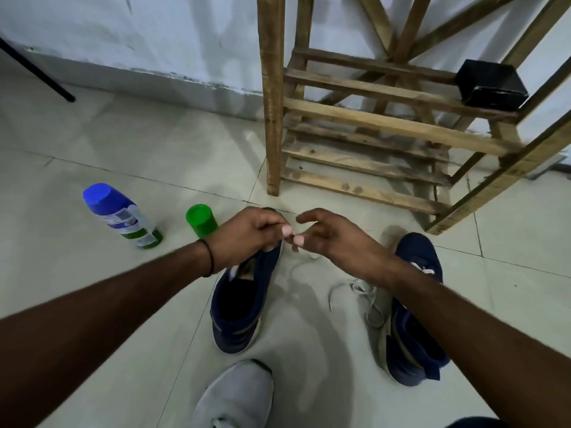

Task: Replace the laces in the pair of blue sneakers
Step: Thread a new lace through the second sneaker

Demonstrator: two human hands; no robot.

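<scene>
Two blue sneakers (247, 304) (415, 350), two bottles (120, 216) (202, 220), one rack (370, 118).

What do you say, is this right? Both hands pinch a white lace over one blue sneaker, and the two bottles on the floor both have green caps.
Not quite. The head view shows one bottle with a green cap, but the other bottle has a blue cap. The rest holds: the left hand and right hand pinch a white lace over one blue sneaker.

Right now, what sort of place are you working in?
Probably an indoor corner of a home or storeroom: a tiled floor, a painted wall scuffed along its base, and a rough wooden rack standing against it.
</scene>
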